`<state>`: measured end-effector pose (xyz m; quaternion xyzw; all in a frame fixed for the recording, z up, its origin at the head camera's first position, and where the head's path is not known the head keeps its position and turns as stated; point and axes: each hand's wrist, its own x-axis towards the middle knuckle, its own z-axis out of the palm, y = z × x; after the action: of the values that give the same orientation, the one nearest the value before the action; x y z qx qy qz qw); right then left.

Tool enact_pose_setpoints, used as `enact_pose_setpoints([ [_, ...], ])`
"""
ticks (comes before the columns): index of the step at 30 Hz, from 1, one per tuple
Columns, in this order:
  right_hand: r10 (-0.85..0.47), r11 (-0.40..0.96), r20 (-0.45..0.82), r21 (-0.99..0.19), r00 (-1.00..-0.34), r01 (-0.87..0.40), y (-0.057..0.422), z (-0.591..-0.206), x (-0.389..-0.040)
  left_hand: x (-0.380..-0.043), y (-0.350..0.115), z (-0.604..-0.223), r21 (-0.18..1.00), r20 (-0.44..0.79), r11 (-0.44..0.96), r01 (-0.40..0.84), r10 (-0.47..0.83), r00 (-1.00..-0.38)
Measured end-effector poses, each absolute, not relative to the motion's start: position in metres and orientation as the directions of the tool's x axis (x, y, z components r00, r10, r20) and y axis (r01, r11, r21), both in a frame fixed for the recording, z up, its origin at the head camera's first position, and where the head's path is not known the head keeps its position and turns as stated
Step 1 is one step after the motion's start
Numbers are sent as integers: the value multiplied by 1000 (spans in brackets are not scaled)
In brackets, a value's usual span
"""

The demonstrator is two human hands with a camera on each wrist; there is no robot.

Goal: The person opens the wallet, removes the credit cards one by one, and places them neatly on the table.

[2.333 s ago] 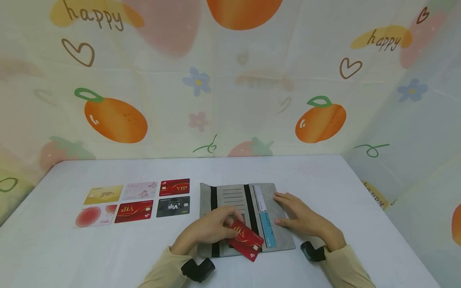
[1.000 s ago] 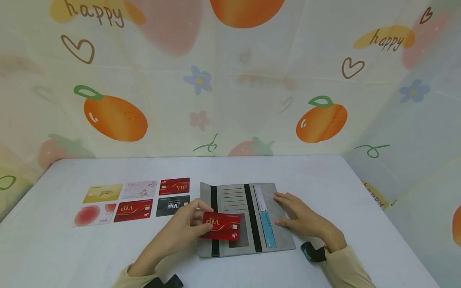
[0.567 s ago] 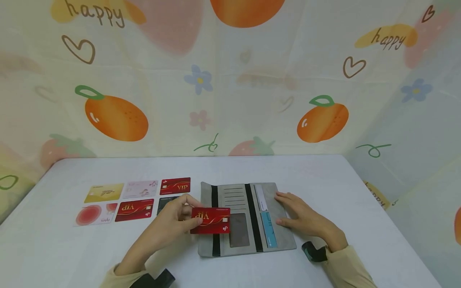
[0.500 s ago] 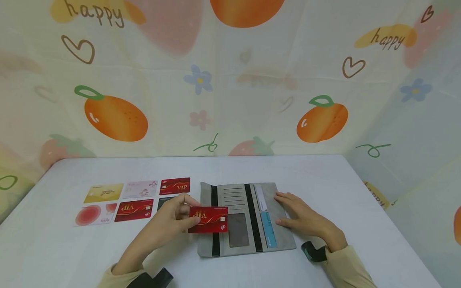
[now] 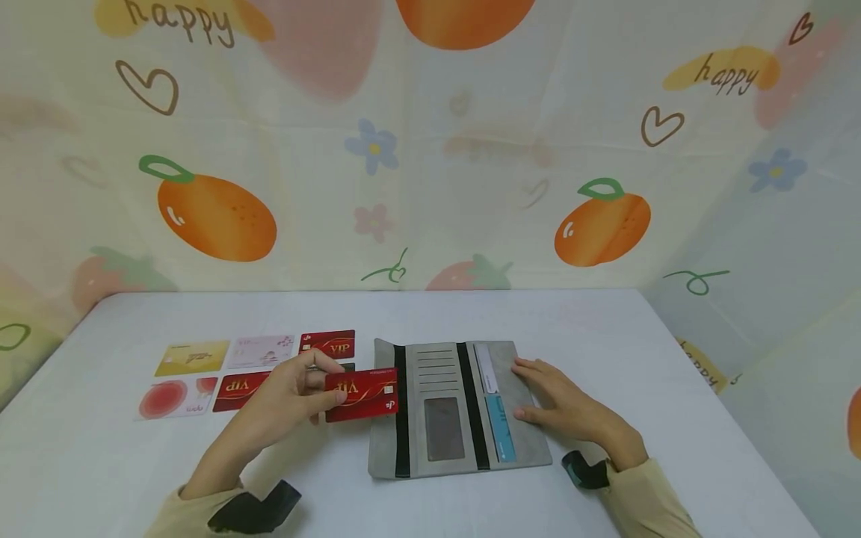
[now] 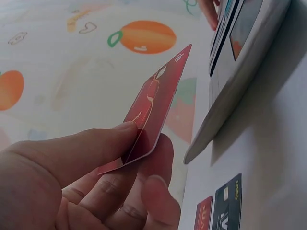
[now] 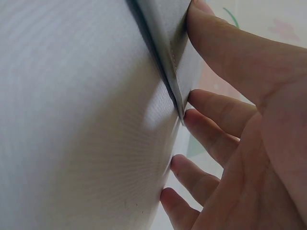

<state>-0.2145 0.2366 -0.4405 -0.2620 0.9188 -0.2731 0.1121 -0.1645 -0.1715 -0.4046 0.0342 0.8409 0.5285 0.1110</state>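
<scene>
A red VIP card [image 5: 368,396] is pinched between the thumb and fingers of my left hand [image 5: 285,396], raised just off the left edge of the wallet. In the left wrist view the same card [image 6: 156,103] tilts upward, apart from the wallet. The grey wallet [image 5: 440,467] lies spread open, with black bands, slots, a dark window pocket [image 5: 445,428] and a blue card [image 5: 500,427] below a pale one in its right part. My right hand [image 5: 572,403] rests on the wallet's right flap with fingers extended; the right wrist view shows fingertips [image 7: 196,98] at its edge.
Left of the wallet, cards lie in two rows: gold [image 5: 191,358], pale pink [image 5: 260,351], red VIP [image 5: 336,344], a white one with pink circles [image 5: 164,401] and another red VIP [image 5: 237,391]. A dark card [image 6: 228,203] is mostly hidden in the head view by my left hand.
My left hand has carried the red card leftward from over the wallet's middle, turning it level and baring the window pocket. The right hand stays on the wallet.
</scene>
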Motion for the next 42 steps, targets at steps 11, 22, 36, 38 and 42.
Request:
enact_pose_setpoints([
  [11, -544, 708, -60, -568, -837, -419, 237, -443, -214, -168, -200, -406, 899, -201, 425, -111, 172, -964],
  [22, -542, 717, -66, -557, -838, -420, 237, -443, -215, -171, -222, -412, 883, -209, 455, -118, 154, -966],
  [36, -540, 709, -68, -574, -839, -410, 238, -441, -215, -174, -230, -425, 875, -269, 465, -135, 236, -934],
  [38, -541, 709, -68, -573, -838, -411, 238, -441, -215, -175, -229, -427, 870, -278, 473, -139, 238, -930],
  [42, -542, 713, -71, -567, -837, -413, 237, -440, -215, -175, -227, -431, 848, -303, 504, -164, 207, -930],
])
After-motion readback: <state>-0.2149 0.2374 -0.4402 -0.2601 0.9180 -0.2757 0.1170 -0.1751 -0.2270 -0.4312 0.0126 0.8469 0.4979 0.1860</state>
